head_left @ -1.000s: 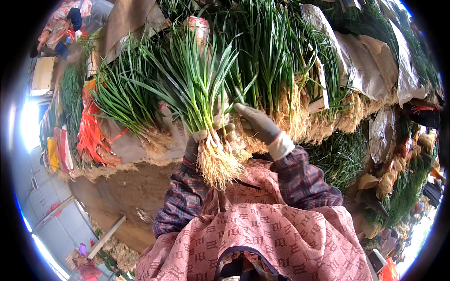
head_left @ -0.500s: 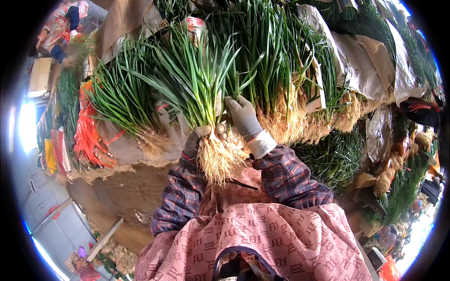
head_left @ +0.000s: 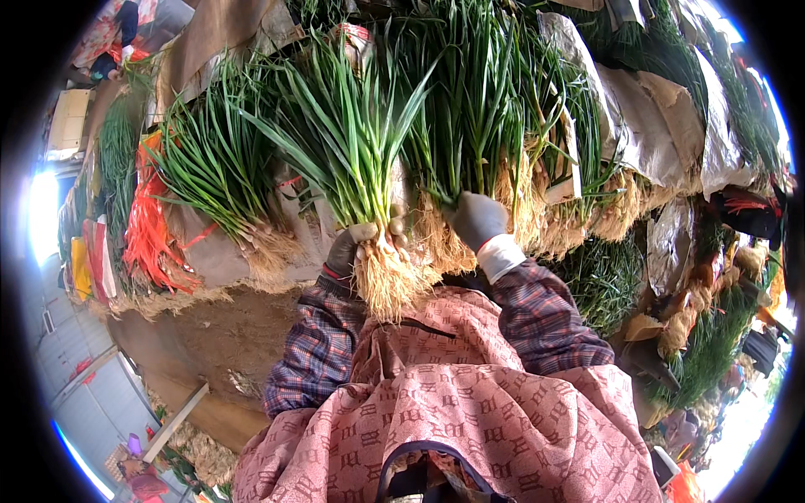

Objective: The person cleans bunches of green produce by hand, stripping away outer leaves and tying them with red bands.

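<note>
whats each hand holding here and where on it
The left hand grips a bunch of green onions at its base, just above the roots. The right hand reaches into the stacked bunches; its grip is hidden.

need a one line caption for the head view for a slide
Left hand grips a bunch of green onions; right hand reaches into the stacked pile.

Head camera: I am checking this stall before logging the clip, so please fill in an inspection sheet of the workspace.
Surface: bench draped in brown sacking.
Job's things: bunch of green onions, upright, pale roots hanging below the grip.
Clutter: heaped onion bundles, orange netting, sacks.
Grippers: left hand, dark glove, grips the bunch at its base; right hand, grey glove, reaches into the heaped bundles.
Cables: nothing seen.
Surroundings: dirt floor, another person at far left.
</note>
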Demonstrator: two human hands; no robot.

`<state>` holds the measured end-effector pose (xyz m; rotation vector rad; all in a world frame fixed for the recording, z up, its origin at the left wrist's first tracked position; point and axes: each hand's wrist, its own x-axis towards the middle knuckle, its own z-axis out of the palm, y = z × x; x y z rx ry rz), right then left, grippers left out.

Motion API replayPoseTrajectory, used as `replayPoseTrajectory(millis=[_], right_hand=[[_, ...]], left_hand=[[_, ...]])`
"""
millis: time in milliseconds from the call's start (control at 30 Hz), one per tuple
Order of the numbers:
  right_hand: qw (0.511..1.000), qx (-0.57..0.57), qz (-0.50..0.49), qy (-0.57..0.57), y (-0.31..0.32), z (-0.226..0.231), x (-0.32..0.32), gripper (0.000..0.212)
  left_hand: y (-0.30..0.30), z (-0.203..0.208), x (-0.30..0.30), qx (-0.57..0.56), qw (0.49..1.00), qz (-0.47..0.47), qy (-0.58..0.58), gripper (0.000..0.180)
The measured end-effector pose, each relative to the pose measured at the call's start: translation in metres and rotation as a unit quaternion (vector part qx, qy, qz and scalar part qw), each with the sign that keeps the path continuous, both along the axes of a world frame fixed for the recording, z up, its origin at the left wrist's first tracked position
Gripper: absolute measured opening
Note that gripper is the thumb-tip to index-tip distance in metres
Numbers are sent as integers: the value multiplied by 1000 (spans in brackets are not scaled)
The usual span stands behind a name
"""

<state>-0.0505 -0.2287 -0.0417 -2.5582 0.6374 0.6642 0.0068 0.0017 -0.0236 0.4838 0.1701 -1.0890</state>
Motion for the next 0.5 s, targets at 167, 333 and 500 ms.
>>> replayPoseTrajectory(millis=[167, 333, 500], right_hand=[[994, 13, -50, -93, 9, 5, -12, 26], [973, 95, 131, -165, 34, 41, -8, 34], [775, 545, -217, -236, -14, 38, -6, 24]], left_hand=[[-27, 26, -5, 91, 992, 61, 60, 44], [0, -33, -1, 161, 987, 5, 2, 46], [-13, 1, 4, 11, 1000, 17, -23, 47]])
